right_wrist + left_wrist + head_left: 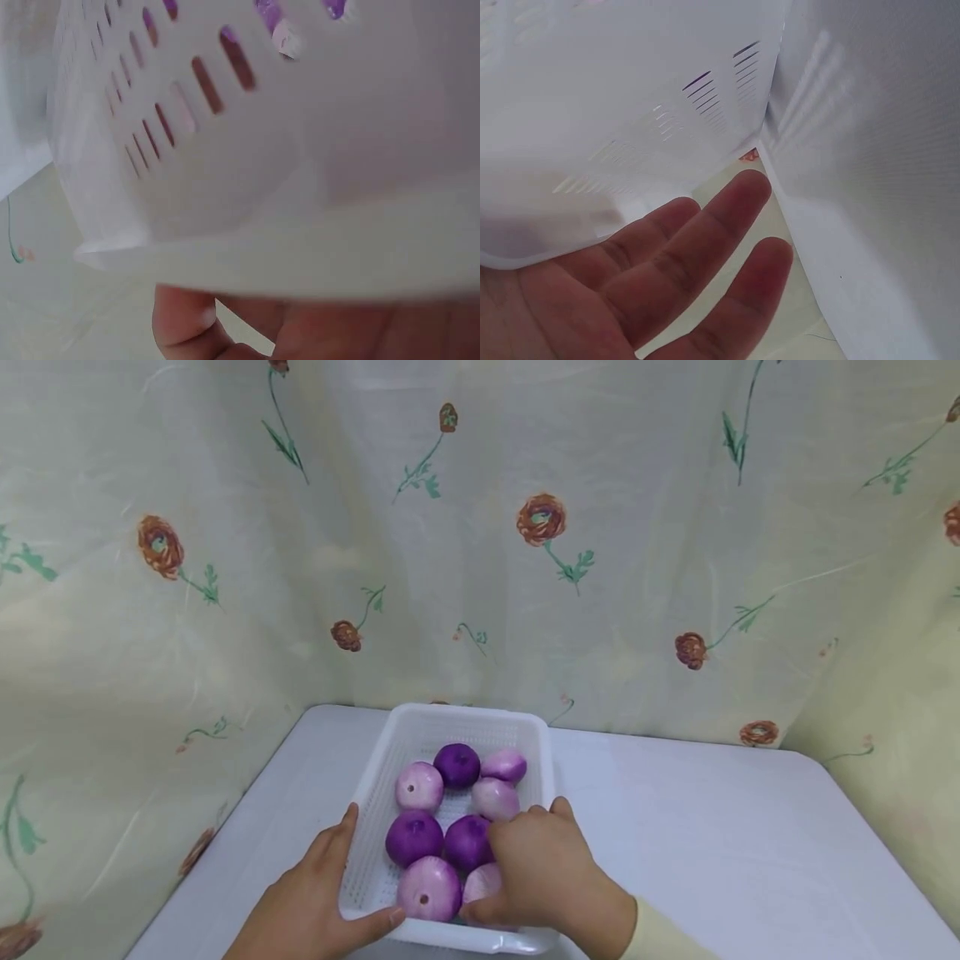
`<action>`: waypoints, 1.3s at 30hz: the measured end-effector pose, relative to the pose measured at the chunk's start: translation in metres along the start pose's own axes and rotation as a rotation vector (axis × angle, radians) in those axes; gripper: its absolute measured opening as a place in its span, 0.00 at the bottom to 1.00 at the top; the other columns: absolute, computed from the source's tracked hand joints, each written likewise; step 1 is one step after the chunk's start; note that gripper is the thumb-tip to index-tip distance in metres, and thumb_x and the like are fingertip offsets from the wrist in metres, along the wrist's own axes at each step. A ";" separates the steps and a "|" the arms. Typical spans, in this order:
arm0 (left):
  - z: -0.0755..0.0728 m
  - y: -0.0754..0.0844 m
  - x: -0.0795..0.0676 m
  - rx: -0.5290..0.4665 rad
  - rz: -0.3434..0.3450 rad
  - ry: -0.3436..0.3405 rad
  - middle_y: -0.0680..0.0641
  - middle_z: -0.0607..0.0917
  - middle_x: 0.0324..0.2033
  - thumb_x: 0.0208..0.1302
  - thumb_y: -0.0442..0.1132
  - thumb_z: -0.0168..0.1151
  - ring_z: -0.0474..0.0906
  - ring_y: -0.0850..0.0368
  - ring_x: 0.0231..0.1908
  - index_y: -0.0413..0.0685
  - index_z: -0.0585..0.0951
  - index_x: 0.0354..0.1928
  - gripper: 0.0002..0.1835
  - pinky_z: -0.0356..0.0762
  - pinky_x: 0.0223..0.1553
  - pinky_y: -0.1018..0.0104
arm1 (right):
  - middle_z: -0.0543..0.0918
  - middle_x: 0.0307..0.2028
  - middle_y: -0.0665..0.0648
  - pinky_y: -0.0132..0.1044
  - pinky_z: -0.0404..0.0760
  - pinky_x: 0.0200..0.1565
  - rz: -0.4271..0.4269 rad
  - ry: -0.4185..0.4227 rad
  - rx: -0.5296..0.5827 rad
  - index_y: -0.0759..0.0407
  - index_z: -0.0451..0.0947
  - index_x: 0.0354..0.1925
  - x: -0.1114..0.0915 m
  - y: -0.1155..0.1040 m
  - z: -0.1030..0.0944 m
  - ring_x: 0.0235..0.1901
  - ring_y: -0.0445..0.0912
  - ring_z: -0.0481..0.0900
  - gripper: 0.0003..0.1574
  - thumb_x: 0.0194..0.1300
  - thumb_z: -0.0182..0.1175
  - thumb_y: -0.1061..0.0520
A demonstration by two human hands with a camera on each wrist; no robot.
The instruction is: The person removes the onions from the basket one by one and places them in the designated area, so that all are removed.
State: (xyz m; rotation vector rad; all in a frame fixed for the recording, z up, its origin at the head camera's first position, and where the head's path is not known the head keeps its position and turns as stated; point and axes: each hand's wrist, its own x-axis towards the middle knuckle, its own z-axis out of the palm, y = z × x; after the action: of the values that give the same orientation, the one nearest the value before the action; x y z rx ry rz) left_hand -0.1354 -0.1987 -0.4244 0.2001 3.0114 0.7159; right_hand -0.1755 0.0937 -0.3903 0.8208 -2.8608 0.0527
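A white plastic basket (450,717) holds several red onions, some dark purple and some pale pink-purple. My left hand (311,893) rests along the basket's left side, its thumb over the front rim. In the left wrist view, the left fingers (697,255) extend loosely beside the slotted wall. My right hand (551,868) reaches over the right rim and grips a pale onion (482,882) in the front right corner, partly covering it. Beside that onion sit another pale onion (429,890) and a dark purple onion (467,843). Slots in the basket wall (247,187) show purple in the right wrist view.
The basket stands on a white table (690,835), left of its middle. A floral curtain (480,568) hangs behind the table and along both sides. Further back in the basket lie a dark onion (457,766) and pale onions, including one (419,787) at the left.
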 end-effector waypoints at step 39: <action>-0.006 0.003 0.002 -0.023 0.006 -0.002 0.41 0.70 0.72 0.44 0.89 0.63 0.75 0.44 0.63 0.46 0.50 0.85 0.76 0.81 0.56 0.37 | 0.69 0.15 0.45 0.55 0.63 0.34 -0.051 0.051 -0.053 0.39 0.67 0.14 0.001 0.002 -0.001 0.21 0.48 0.67 0.29 0.42 0.71 0.27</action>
State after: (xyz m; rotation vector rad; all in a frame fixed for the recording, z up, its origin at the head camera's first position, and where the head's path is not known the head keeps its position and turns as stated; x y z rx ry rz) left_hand -0.1374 -0.1984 -0.4179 0.2083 3.0005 0.7503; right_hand -0.1772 0.0952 -0.3894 0.8684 -2.7800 -0.0078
